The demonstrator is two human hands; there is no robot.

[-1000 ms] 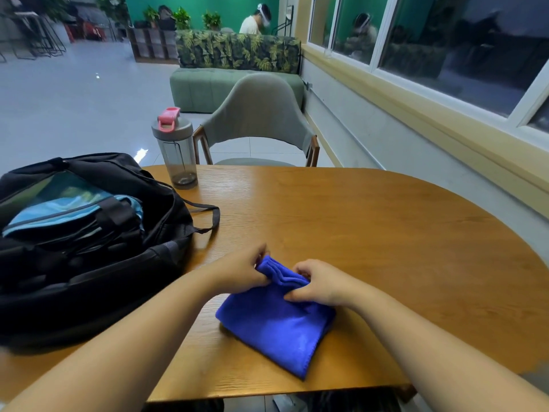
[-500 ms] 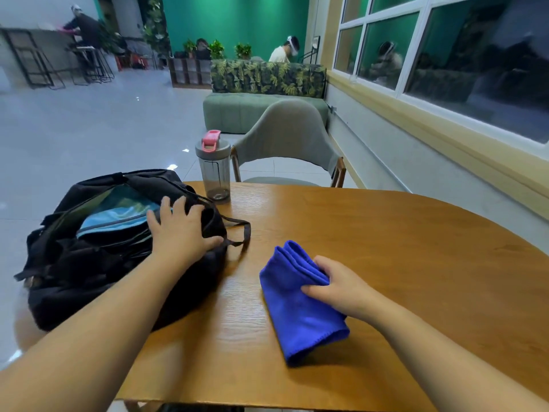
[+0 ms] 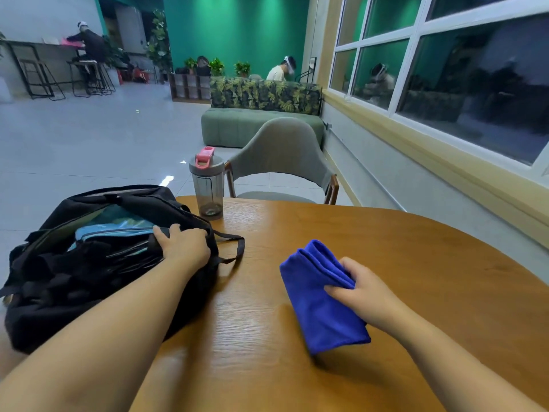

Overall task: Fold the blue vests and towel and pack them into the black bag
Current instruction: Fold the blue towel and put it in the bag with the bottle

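Observation:
The folded blue towel [image 3: 320, 298] is in my right hand [image 3: 359, 289], thumb on top and fingers curled round its right edge, low over the wooden table [image 3: 386, 263]. The black bag [image 3: 74, 281] lies open at the table's left edge. Light blue fabric [image 3: 118, 228] shows inside its opening. My left hand [image 3: 184, 243] grips the bag's right rim, fingers curled over the edge into the opening.
A grey shaker bottle [image 3: 207, 185] with a pink cap stands at the table's far edge, just right of the bag. A grey chair [image 3: 282, 159] faces me across the table. The bag's strap [image 3: 231, 248] loops onto the tabletop between bag and towel.
My left hand left the towel and went to the bag's rim, now curled over its edge. My right hand keeps the folded towel, which has shifted slightly right in view.

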